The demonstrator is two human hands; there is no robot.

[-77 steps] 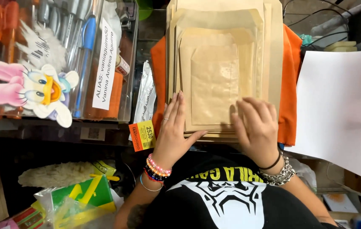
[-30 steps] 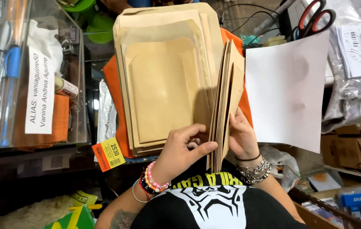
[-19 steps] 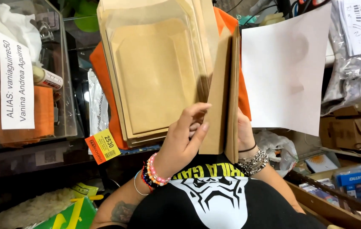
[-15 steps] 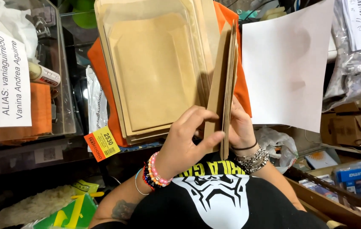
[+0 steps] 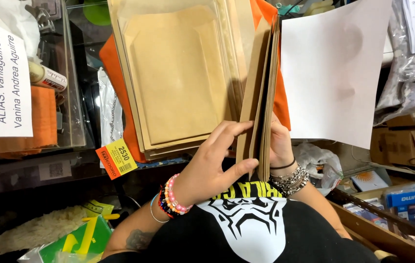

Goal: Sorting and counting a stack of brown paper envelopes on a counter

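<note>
- nearest the camera: the person's black shirt with a white printed graphic (image 5: 256, 229) fills the lower centre of the view.
- left hand (image 5: 215, 163): wrist carries pink and dark bead bracelets. fingers are curled around the near edge of a raised bundle of brown envelopes (image 5: 261, 102), with the fingertips pressed on its left face. state: grasping the bundle.
- right hand (image 5: 279, 146): wrist carries black and metal bracelets. it sits on the right side of the same bundle and is mostly hidden behind it. state: it supports the bundle, but the exact finger grip cannot be told.
- raised bundle of brown envelopes: stands on edge, nearly upright, between the two hands, just right of the flat stack.
- flat stack of brown envelopes (image 5: 178, 78): lies on an orange folder (image 5: 120, 92) on the surface, smaller envelopes on top of larger ones.
- orange price tag (image 5: 116, 159): sticks out at the near left corner of the stack.
- white sheet of paper (image 5: 336, 73): lies just right of the raised bundle.
- clear plastic box (image 5: 73, 97): stands to the left, with a white label and orange cloth inside.
- green package (image 5: 71, 241): sits low at the left, below the surface edge.
- blue box (image 5: 409, 199): sits low at the right.
</note>
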